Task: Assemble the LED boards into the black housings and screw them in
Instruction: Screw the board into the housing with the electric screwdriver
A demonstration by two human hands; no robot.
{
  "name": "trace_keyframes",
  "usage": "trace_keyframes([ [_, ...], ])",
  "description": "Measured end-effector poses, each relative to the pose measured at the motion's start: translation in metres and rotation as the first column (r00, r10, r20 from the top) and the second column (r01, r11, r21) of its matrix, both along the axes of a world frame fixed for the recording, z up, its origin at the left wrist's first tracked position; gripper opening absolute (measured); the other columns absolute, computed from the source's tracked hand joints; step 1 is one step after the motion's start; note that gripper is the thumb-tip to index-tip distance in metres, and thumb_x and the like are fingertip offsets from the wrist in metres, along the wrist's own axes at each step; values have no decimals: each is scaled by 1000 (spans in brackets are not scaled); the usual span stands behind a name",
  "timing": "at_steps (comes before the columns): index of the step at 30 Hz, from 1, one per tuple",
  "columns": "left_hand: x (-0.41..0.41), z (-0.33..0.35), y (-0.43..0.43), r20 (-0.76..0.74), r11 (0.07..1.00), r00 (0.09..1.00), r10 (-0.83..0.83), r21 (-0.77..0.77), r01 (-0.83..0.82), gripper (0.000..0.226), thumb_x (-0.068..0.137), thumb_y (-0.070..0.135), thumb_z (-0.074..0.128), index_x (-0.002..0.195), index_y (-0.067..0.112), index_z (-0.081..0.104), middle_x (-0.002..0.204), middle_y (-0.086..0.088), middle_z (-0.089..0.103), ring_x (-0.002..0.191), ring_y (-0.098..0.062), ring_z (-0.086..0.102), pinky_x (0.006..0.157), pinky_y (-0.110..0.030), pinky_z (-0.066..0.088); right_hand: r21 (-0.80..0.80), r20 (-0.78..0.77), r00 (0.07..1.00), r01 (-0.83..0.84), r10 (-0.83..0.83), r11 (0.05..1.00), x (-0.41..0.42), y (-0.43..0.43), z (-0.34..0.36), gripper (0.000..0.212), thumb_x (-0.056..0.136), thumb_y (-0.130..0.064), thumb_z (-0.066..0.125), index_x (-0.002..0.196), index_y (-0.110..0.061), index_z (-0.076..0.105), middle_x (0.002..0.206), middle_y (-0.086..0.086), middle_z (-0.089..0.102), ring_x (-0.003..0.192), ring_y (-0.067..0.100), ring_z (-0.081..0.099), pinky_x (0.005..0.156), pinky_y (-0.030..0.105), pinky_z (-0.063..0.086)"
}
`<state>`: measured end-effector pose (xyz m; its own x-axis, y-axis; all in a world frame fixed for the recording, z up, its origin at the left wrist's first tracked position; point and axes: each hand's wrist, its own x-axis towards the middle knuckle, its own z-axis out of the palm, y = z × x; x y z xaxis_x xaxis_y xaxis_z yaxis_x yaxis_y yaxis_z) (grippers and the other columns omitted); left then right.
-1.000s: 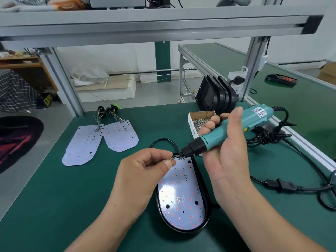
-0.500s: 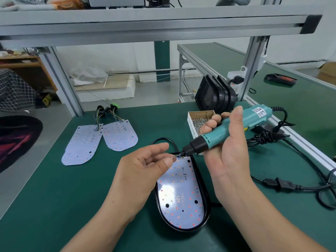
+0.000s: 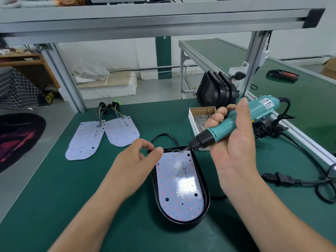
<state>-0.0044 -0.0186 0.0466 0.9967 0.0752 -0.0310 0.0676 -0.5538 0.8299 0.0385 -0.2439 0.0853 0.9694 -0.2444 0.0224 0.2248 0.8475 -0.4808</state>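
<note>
LED board (image 3: 179, 186): lying face up inside the black housing (image 3: 181, 221) on the green mat (image 3: 54, 188), straight ahead of the person and between the two forearms. Its far end is sitting just beneath both hands.
Left hand (image 3: 134, 160): hovering at the housing's far-left corner with fingers curled and the thumb tip reaching the rim. Whether it is pinching anything small, I cannot tell.
Right hand (image 3: 234, 148): wrapping around the teal electric screwdriver (image 3: 221, 128), thumb lying up along the barrel. It is tilting the tool so the bit is pointing down-left at the wire ends (image 3: 180, 151) on the board's far edge.
Change: half a second ago the left fingertips were meeting the bit. Now they are sitting off to its left, leaving the bit alone over the wires. The right hand's grip and the board are staying as they were.
Materials: the board is showing as a thin white sheet, rounded near and squared far, dotted with red and amber LEDs and a few dark holes, and it is catching glare. The housing is gleaming as glossy black plastic, its raised rim hugging the board. The screwdriver is matte teal with a black nose.
Around: a cardboard screw box (image 3: 192, 122) is sitting just behind the tool's nose. Spare LED boards (image 3: 85, 140) are lying flat at far left. Stacked housings (image 3: 216, 90) are standing on edge behind the box.
</note>
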Motion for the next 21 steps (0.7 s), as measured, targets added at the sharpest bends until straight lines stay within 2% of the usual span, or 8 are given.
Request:
trace_keyframes([
  [4,1,-2,0,14,1000,1000,6,-24,-6,45,74,87,59,104,55,52,57,12,49,50,-2,47,58,-29,40,12,-3,1000,-3,3,1000,0,-5,2,27,99,-37,73,95,-15,58,81,2,60,63,13,55,59,25,50],
  [7,3,-6,0,-68,999,998,9,35,-6,58,69,93,56,108,51,47,60,17,56,54,2,54,60,-31,42,-15,28,1000,4,-3,1000,-4,-11,-1,26,98,-35,74,95,-15,58,82,3,61,64,13,55,60,26,51],
  [10,3,-15,-3,-125,995,992,-36,91,48,58,70,92,57,106,46,59,83,34,67,74,11,63,73,-31,51,-51,42,999,-15,17,999,-10,-16,-8,24,100,-35,73,94,-16,60,82,2,61,64,13,55,60,26,50],
  [11,3,-16,-5,-132,995,990,-42,84,53,57,70,90,59,105,44,62,91,34,68,81,11,65,79,-31,54,-61,43,999,-20,23,998,-12,-17,-10,23,100,-35,73,94,-16,60,82,2,60,64,13,55,60,25,50],
  [13,6,-18,-7,-139,998,990,-36,50,44,55,70,84,62,103,40,66,96,26,72,87,6,68,86,-34,57,-87,41,999,-19,23,996,-16,-19,-13,23,101,-35,71,93,-17,60,82,2,59,64,13,54,60,25,50],
  [17,9,-17,-9,-161,998,986,-50,-36,45,48,72,69,68,104,33,69,99,18,75,92,-2,72,90,-38,59,-161,51,997,-43,52,986,-26,-21,-21,21,103,-34,67,93,-17,60,82,2,58,64,12,53,60,25,49],
  [21,7,-16,-15,-162,993,984,-69,-107,52,46,76,51,67,107,18,69,106,2,77,101,-20,74,96,-49,58,-252,52,994,-76,92,965,-34,-16,-29,20,104,-32,63,89,-19,63,81,1,56,63,12,52,58,24,48],
])
